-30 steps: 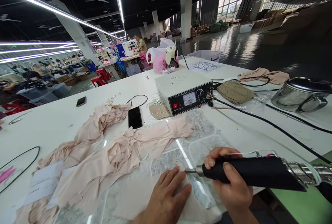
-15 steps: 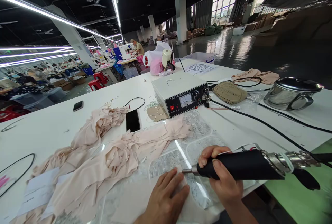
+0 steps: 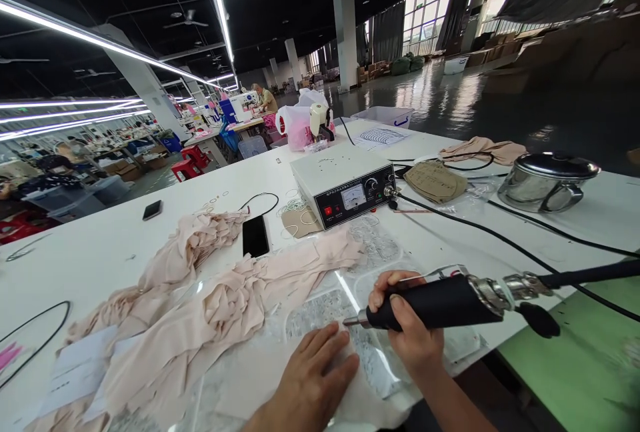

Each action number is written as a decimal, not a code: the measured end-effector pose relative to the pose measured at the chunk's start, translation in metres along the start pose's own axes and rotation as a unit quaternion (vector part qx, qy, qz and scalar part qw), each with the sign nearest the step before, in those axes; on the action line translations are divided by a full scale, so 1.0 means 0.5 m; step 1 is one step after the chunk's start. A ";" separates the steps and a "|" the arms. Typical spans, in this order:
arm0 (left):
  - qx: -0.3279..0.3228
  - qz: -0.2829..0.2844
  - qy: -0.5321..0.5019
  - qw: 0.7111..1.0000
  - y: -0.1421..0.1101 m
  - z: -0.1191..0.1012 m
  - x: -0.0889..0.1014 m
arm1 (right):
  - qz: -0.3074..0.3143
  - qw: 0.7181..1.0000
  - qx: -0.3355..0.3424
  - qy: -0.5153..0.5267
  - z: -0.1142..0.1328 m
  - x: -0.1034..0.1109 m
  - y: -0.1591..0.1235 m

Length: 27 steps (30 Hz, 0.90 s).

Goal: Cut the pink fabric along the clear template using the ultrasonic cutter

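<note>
My right hand (image 3: 407, 329) is wrapped round a black handheld tool (image 3: 440, 301) with a metal tip pointing left, its tip just above a pale piece of fabric (image 3: 300, 379) at the table's near edge. My left hand (image 3: 313, 382) lies flat on that fabric, fingers stretched out, right beside the tip. A black cable (image 3: 500, 239) runs from the tool to a white control box (image 3: 343, 185) with a dial and red button. A heap of beige fabric pieces (image 3: 200, 299) lies to the left on a clear plastic sheet (image 3: 380, 245).
On the white table (image 3: 100, 239) lie two phones (image 3: 255, 235) (image 3: 152, 209), loose rings, a tan cup piece (image 3: 435, 181), and a steel lidded pot (image 3: 547, 182). A green surface (image 3: 575, 365) sits at the right. A person works at a far table (image 3: 263, 95).
My right hand and the tool have shifted left and slightly up, with the tool's rear end swinging higher. The view has drifted a little; my left hand stays flat on the fabric.
</note>
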<state>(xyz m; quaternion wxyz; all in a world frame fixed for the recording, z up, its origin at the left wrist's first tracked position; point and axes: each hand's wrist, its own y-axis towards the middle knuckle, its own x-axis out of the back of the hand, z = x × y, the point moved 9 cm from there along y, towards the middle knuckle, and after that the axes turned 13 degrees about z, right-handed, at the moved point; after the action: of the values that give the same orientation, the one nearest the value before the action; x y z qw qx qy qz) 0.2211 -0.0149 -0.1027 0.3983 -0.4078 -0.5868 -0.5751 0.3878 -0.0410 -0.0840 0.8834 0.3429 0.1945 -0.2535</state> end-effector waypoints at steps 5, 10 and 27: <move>-0.030 0.066 -0.004 0.997 0.023 -0.007 0.034 | -0.002 1.000 0.001 -0.011 0.001 0.006 -0.005; -0.027 0.057 -0.003 0.998 0.031 -0.020 0.061 | -0.012 1.000 0.002 -0.020 0.009 0.016 -0.013; 0.006 0.058 -0.017 0.998 0.021 -0.042 0.034 | -0.023 1.000 0.006 -0.018 0.007 0.025 -0.023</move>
<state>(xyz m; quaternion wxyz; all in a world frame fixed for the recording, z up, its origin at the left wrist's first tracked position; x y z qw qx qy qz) 0.2252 -0.0357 -0.0825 0.4234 -0.4488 -0.5723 -0.5402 0.3917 -0.0548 -0.0937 0.8786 0.3393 0.1846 -0.2810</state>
